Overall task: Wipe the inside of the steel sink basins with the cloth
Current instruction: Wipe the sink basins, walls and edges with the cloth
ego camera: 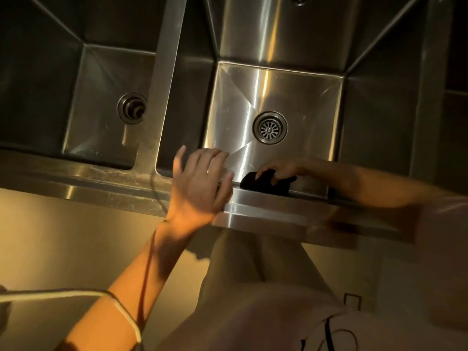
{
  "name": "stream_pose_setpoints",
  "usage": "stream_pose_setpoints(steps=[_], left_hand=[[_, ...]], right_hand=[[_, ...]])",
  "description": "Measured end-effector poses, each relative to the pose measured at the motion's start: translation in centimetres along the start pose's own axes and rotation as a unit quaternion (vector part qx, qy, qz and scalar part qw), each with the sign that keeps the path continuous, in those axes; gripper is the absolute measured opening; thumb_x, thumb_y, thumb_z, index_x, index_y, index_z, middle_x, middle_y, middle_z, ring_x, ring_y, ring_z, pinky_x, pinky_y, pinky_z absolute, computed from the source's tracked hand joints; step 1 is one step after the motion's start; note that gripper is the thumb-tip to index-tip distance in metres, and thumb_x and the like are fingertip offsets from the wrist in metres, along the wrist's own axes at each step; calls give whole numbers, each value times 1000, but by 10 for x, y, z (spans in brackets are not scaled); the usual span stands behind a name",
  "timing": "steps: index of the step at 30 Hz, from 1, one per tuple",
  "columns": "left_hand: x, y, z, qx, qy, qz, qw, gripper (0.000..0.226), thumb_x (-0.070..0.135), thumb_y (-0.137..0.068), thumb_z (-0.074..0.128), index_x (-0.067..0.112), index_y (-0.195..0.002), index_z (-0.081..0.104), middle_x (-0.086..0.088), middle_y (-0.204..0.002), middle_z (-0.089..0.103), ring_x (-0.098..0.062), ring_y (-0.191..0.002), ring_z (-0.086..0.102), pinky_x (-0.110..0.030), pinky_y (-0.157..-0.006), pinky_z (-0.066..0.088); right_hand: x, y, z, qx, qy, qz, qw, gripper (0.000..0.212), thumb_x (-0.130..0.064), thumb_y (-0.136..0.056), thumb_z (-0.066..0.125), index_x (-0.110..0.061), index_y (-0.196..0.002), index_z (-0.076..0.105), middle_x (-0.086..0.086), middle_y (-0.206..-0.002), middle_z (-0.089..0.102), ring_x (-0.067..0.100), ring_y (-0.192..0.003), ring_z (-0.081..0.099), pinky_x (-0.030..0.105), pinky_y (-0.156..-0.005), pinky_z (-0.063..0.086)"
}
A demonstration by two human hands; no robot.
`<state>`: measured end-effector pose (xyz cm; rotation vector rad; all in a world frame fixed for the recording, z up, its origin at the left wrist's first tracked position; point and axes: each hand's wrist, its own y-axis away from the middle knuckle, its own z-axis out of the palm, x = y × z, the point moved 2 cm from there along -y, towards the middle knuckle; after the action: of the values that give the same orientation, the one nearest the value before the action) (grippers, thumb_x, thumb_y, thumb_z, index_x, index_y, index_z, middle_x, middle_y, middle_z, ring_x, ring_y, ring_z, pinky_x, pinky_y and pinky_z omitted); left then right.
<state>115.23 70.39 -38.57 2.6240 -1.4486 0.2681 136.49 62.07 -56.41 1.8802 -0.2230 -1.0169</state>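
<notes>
Two steel sink basins lie below me. My right hand [279, 171] reaches down into the middle basin [298, 95] and presses a dark cloth [263, 183] against the floor at the near wall. That basin's round drain strainer [270, 127] sits just beyond the cloth. My left hand [200, 181] hovers flat and empty, fingers apart, above the front rim [266, 209]. The left basin [101, 79] has its own drain [132, 107].
A steel divider [167, 72] separates the two basins. A further basin edge [428, 97] shows at the right. A thin cable [141, 287] hangs across my left forearm. My legs and the pale floor [63, 236] are below the rim.
</notes>
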Motion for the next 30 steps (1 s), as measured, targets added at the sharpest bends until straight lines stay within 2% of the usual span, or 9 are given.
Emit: stream_pose_setpoints(steps=[3,9,12,15,18,20,22,26,30], left_hand=[[28,-7,16,-20,23,-22,999,41,35,-96,36,13,-120,60,-5,-118,62,-24,-114,55,-49,-111,25],[57,-17,34,-40,18,-39,998,37,34,-97,37,15,-119,60,-3,-118,63,-22,-114,54,-46,-112,23],[54,-17,38,-40,16,-41,998,33,30,-97,42,14,-117,62,-3,-116,63,-22,-113,55,-44,-112,22],[53,-15,38,-41,16,-54,998,31,28,-97,41,14,-113,63,-3,-114,63,-21,-111,56,-46,-110,26],[53,-15,36,1,53,-68,996,31,26,-95,41,10,-107,64,-5,-108,66,-24,-105,59,-44,-105,31],[53,-16,34,33,88,-69,993,33,26,-93,42,7,-105,65,-8,-107,67,-26,-102,60,-43,-100,35],[54,-16,33,50,98,-65,992,34,26,-92,42,6,-106,66,-9,-108,68,-25,-103,60,-42,-98,36],[56,-15,36,59,89,-61,992,31,24,-90,44,8,-102,68,-7,-107,69,-23,-102,61,-40,-100,34],[57,-13,40,53,58,-28,996,24,18,-92,47,10,-99,69,-5,-106,69,-21,-102,62,-46,-105,35]], right_hand=[[9,-17,-1,-17,37,29,999,55,-2,-84,61,-17,-135,51,6,-140,48,24,-128,44,30,-102,36],[-1,-4,-8,-46,58,-13,997,49,-4,-83,59,-20,-129,54,9,-130,54,20,-110,50,33,-92,45],[-17,31,-15,-27,26,-74,997,53,2,-82,59,-18,-131,54,6,-134,52,17,-114,48,28,-95,42],[-41,76,-25,-7,18,-168,986,54,5,-80,62,-14,-130,55,8,-134,52,23,-123,47,39,-108,37],[-60,118,-34,-2,14,-262,965,55,1,-76,63,-12,-128,57,9,-131,54,23,-122,49,38,-108,37],[-62,127,-35,4,14,-281,960,56,-4,-73,60,-14,-128,57,9,-129,54,24,-120,50,38,-107,38],[-53,117,-32,1,0,-251,968,56,-3,-75,61,-17,-129,55,8,-129,53,24,-120,50,40,-106,39],[-15,64,-13,-15,-19,-127,992,58,5,-81,61,-19,-133,51,1,-136,47,20,-128,42,36,-110,34],[21,17,3,-36,41,-22,998,59,0,-82,60,-21,-136,48,8,-142,43,27,-130,41,42,-109,36]])
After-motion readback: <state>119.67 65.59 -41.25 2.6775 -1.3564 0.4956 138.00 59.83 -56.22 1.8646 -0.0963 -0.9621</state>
